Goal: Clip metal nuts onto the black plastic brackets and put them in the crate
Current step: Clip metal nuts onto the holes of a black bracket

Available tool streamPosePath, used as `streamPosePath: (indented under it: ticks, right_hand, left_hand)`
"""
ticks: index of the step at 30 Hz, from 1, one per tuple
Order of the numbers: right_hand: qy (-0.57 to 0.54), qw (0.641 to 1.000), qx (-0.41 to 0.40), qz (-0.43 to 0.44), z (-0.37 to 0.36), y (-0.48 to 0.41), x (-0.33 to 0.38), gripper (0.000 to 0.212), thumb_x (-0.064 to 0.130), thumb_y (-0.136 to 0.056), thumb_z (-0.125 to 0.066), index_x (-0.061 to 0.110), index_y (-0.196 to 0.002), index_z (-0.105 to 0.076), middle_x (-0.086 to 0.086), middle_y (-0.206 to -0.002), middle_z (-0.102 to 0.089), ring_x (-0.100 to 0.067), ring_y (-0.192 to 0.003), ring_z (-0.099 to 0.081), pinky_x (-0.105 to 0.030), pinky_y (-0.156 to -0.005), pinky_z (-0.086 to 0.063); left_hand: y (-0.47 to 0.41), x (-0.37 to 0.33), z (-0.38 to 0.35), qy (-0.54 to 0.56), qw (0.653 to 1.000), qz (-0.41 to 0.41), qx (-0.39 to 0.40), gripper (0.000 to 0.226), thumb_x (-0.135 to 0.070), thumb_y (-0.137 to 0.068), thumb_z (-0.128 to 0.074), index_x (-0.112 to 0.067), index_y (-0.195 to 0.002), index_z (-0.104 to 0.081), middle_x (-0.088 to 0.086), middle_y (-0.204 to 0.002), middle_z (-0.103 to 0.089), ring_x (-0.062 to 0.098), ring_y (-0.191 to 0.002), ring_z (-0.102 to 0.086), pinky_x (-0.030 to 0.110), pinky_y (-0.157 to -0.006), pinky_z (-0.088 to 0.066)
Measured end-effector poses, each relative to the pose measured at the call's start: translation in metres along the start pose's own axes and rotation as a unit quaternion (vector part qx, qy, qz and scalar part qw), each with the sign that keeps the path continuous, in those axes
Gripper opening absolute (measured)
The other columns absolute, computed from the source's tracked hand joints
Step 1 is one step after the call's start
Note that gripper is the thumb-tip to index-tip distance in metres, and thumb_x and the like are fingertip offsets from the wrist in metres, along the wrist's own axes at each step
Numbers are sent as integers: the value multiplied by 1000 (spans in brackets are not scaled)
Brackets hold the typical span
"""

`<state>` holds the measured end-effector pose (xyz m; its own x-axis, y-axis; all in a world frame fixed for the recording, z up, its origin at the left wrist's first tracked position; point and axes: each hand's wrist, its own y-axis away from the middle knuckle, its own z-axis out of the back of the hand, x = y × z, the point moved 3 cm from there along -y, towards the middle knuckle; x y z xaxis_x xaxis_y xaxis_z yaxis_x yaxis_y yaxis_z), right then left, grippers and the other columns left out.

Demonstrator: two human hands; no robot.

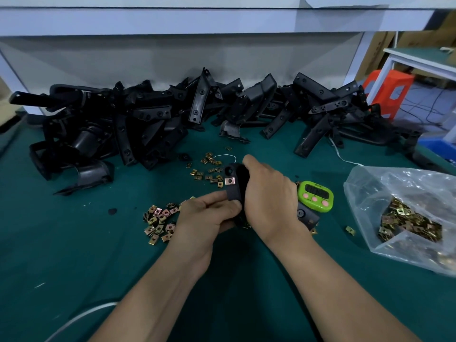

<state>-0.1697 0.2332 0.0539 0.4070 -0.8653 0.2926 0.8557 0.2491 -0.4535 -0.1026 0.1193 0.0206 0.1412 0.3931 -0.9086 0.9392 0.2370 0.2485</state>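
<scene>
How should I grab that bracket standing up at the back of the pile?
Probably by its top end, from above. The bracket stands nearly upright, its narrow upper end free above the pile, its foot among other parts.

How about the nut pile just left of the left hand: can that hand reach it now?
Likely yes, once freed: the left hand pinches the bracket, but the nut pile lies right beside it, nothing between.
</scene>
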Motion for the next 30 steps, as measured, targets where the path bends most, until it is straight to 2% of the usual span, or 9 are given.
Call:
streamPosePath:
  ticks: [4,8,11,14,17,23,26,27,30]
  right_hand:
    - [-39,999,15,-12,0,2,-1,22,10,-90,-53,25,-86,-36,7,-69,-49,-22,-60,-51,-36,-56,-35]
    - [-85,995,48,-11,7,1,-1,24,9,-81,-57,25,-85,-40,6,-67,-53,-22,-61,-51,-37,-55,-35]
    - [-105,988,115,5,17,1,0,30,10,-79,-61,28,-101,-50,4,-80,-63,-29,-73,-59,-41,-63,-49]
    - [-93,983,158,-8,38,2,-10,55,14,-78,-64,38,-124,-46,-1,-94,-66,-31,-83,-62,-42,-70,-54]
    - [-58,986,149,-37,63,5,-31,54,23,-80,-69,44,-122,-42,-2,-96,-67,-34,-87,-61,-41,-74,-54]
    - [-30,994,68,-75,121,22,-79,48,23,-82,-75,38,-117,-45,-2,-87,-65,-33,-82,-62,-37,-66,-47]
    - [-27,990,59,-122,151,44,-114,41,21,-82,-73,33,-114,-50,5,-79,-59,-29,-78,-60,-34,-65,-41]
    - [-26,988,54,-142,161,53,-128,38,21,-82,-72,32,-110,-49,8,-76,-57,-27,-76,-59,-34,-64,-41]
    - [-34,979,20,-198,191,86,-173,35,21,-82,-73,33,-107,-53,12,-76,-57,-23,-76,-60,-33,-58,-38]
  left_hand:
    - [6,-7,-2,-22,999,-37,4,19,5,-84,-75,-8,-95,-81,12,-86,-78,17,-76,-74,21,-67,-58]
    - [7,-20,-3,-55,996,-68,0,24,6,-82,-75,-16,-87,-83,11,-84,-78,18,-74,-72,25,-71,-61]
    - [8,-28,-2,-33,996,-78,-23,29,5,-83,-75,-21,-93,-83,9,-83,-77,19,-74,-72,26,-73,-61]
    - [11,-35,-6,-41,994,-99,-28,36,3,-84,-75,-31,-97,-81,6,-79,-76,17,-74,-72,20,-70,-58]
    - [13,-40,-25,-58,991,-113,-30,33,-1,-83,-78,-33,-91,-81,-1,-77,-76,11,-76,-72,24,-73,-57]
    - [28,-49,-105,-124,979,-146,69,37,-4,-81,-78,-35,-100,-75,-6,-74,-76,6,-69,-68,15,-69,-56]
    - [43,-46,-152,-203,951,-192,130,41,-12,-82,-70,-35,-116,-71,-2,-71,-76,8,-64,-61,27,-62,-54]
    - [50,-43,-170,-220,939,-218,152,40,-14,-82,-69,-37,-115,-71,-2,-69,-75,7,-60,-58,30,-60,-53]
    - [69,-25,-226,-272,905,-256,205,40,-18,-74,-74,-52,-94,-71,-17,-70,-74,-2,-56,-62,14,-53,-47]
